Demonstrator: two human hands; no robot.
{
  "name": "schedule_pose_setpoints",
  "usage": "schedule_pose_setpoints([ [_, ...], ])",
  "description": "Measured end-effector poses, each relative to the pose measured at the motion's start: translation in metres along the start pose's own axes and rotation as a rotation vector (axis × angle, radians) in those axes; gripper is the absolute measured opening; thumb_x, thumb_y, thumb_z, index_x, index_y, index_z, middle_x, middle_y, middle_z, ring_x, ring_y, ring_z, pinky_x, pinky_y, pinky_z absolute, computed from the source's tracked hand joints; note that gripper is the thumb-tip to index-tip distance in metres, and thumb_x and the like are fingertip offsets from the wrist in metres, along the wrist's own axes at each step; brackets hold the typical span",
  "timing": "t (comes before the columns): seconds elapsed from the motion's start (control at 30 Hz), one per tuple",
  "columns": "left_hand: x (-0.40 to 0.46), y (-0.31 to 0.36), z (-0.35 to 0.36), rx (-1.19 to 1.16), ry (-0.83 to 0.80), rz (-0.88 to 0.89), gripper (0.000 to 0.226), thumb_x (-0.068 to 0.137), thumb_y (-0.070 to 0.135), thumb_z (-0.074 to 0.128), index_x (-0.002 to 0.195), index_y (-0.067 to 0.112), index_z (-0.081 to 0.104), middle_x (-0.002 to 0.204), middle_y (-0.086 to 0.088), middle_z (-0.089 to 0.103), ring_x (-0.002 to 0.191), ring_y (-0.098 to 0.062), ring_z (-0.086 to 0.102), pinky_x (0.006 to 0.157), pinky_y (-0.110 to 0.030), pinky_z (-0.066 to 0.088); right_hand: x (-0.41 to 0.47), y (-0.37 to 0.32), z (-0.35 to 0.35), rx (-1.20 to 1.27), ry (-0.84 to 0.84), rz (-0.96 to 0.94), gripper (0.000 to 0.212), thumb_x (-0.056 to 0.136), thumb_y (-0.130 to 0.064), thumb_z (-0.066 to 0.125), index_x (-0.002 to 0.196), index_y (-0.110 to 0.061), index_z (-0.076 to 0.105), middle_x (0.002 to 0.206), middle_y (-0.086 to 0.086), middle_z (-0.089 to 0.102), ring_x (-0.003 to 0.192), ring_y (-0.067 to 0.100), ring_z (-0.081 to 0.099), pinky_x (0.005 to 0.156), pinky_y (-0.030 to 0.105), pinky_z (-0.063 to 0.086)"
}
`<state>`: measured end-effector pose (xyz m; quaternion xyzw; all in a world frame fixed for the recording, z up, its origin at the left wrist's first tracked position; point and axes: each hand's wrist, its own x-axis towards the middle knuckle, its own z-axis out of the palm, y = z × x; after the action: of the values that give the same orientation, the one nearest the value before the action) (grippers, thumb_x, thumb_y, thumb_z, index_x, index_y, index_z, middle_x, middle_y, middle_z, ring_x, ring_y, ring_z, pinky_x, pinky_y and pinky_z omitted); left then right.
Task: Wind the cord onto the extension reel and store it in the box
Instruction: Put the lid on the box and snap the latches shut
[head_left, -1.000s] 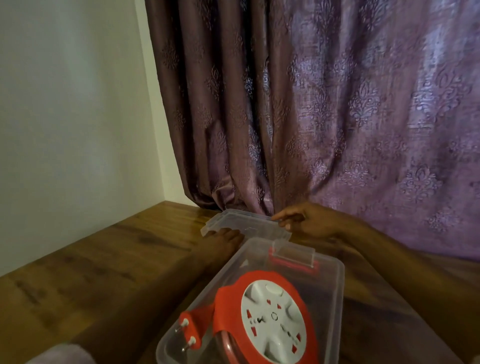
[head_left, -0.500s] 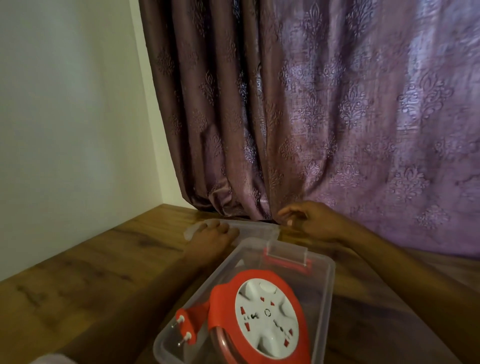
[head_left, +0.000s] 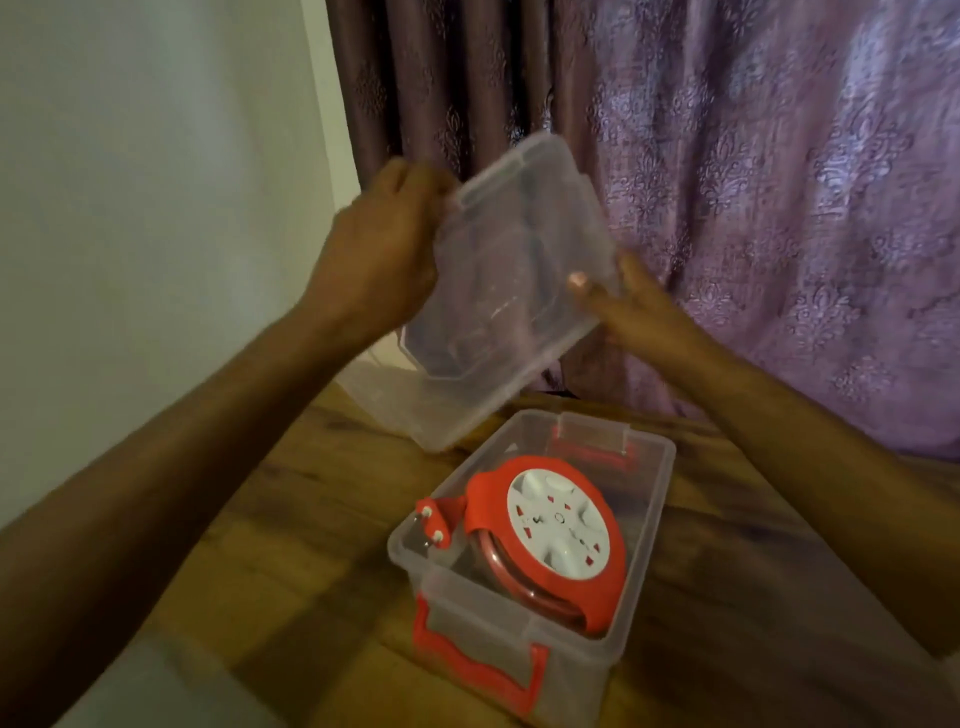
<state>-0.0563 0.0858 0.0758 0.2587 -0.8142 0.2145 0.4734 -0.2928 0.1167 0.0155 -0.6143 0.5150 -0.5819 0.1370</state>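
The red and white extension reel (head_left: 558, 530) lies inside the clear plastic box (head_left: 649, 499) on the wooden table, its cord wound and its red plug (head_left: 441, 522) at the box's left corner. The box stands uncovered, with red latches at both ends. Above and behind it I hold the clear lid (head_left: 509, 291) tilted in the air. My left hand (head_left: 384, 254) grips the lid's upper left edge. My right hand (head_left: 628, 306) holds its right edge, thumb on the rim.
A purple patterned curtain (head_left: 753, 182) hangs close behind the table. A white wall (head_left: 145, 208) rises on the left. The wooden table (head_left: 291, 519) extends left and right of the box.
Both hands have lifted the lid off the table behind the box and raised it, tilted, into the air. The camera view has shifted downward.
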Motion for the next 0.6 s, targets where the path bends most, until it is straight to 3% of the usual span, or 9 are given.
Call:
schedule_pose_setpoints([
  [0.1, 0.012, 0.005, -0.021, -0.093, -0.119, -0.286, 0.025, 0.092, 0.007, 0.039, 0.105, 0.007, 0.060, 0.102, -0.014, 0.062, 0.087, -0.030, 0.059, 0.076, -0.043, 0.053, -0.004, -0.030, -0.004, 0.147, 0.133, 0.018, 0.019, 0.089, -0.039, 0.057, 0.100, -0.024, 0.058, 0.088, -0.005, 0.065, 0.069, 0.004, 0.062, 0.050, 0.019, 0.048],
  [0.13, 0.012, 0.004, -0.024, -0.183, -0.208, -0.398, 0.023, 0.092, 0.006, 0.040, 0.100, 0.006, 0.062, 0.099, -0.015, 0.064, 0.086, -0.032, 0.061, 0.078, -0.047, 0.055, -0.005, -0.037, -0.007, 0.204, 0.159, 0.035, 0.011, 0.089, -0.033, 0.059, 0.089, -0.022, 0.061, 0.076, -0.005, 0.063, 0.057, 0.004, 0.059, 0.044, 0.018, 0.045],
  [0.2, 0.004, 0.002, -0.027, -0.473, -0.386, -0.569, 0.024, 0.093, 0.008, 0.043, 0.093, 0.008, 0.067, 0.094, -0.017, 0.067, 0.085, -0.033, 0.064, 0.082, -0.051, 0.056, -0.006, -0.045, -0.015, 0.346, 0.194, 0.099, 0.006, 0.087, -0.021, 0.063, 0.082, -0.016, 0.064, 0.064, -0.003, 0.060, 0.051, 0.006, 0.056, 0.044, 0.022, 0.047],
  [0.27, -0.011, -0.001, -0.029, -0.740, -0.483, -0.648, 0.028, 0.096, 0.014, 0.045, 0.087, 0.014, 0.071, 0.089, -0.010, 0.070, 0.082, -0.026, 0.065, 0.078, -0.045, 0.056, -0.005, -0.046, -0.025, 0.421, 0.216, 0.185, 0.010, 0.084, -0.014, 0.065, 0.092, -0.008, 0.066, 0.072, 0.002, 0.065, 0.062, 0.012, 0.059, 0.059, 0.031, 0.055],
  [0.33, -0.032, -0.004, -0.027, -0.809, -0.535, -0.653, 0.029, 0.096, 0.017, 0.047, 0.083, 0.018, 0.073, 0.081, -0.004, 0.073, 0.076, -0.019, 0.068, 0.064, -0.035, 0.058, -0.005, -0.041, -0.037, 0.467, 0.233, 0.290, 0.021, 0.085, -0.012, 0.063, 0.104, -0.003, 0.064, 0.095, 0.011, 0.065, 0.079, 0.020, 0.061, 0.078, 0.039, 0.054],
  [0.37, -0.044, -0.007, -0.024, -0.792, -0.580, -0.650, 0.027, 0.095, 0.017, 0.050, 0.082, 0.019, 0.073, 0.078, -0.002, 0.073, 0.071, -0.017, 0.069, 0.059, -0.031, 0.057, -0.005, -0.037, -0.042, 0.487, 0.247, 0.342, 0.025, 0.085, -0.011, 0.062, 0.108, -0.002, 0.063, 0.100, 0.012, 0.064, 0.082, 0.021, 0.062, 0.080, 0.040, 0.055],
  [0.5, -0.091, -0.005, -0.013, -0.550, -0.890, -0.478, 0.017, 0.091, 0.019, 0.058, 0.087, 0.025, 0.074, 0.083, 0.001, 0.073, 0.073, -0.012, 0.067, 0.062, -0.027, 0.055, -0.015, -0.014, -0.057, 0.574, 0.246, 0.480, 0.031, 0.090, -0.014, 0.055, 0.120, -0.006, 0.057, 0.093, 0.005, 0.065, 0.071, 0.014, 0.065, 0.058, 0.029, 0.055],
  [0.6, -0.102, 0.004, -0.009, -0.360, -1.034, -0.345, 0.012, 0.089, 0.027, 0.062, 0.091, 0.030, 0.073, 0.090, 0.016, 0.071, 0.079, 0.000, 0.063, 0.060, -0.009, 0.045, -0.018, 0.000, -0.061, 0.585, 0.282, 0.509, 0.035, 0.090, -0.015, 0.055, 0.123, -0.004, 0.054, 0.100, 0.006, 0.064, 0.079, 0.016, 0.064, 0.060, 0.031, 0.054],
])
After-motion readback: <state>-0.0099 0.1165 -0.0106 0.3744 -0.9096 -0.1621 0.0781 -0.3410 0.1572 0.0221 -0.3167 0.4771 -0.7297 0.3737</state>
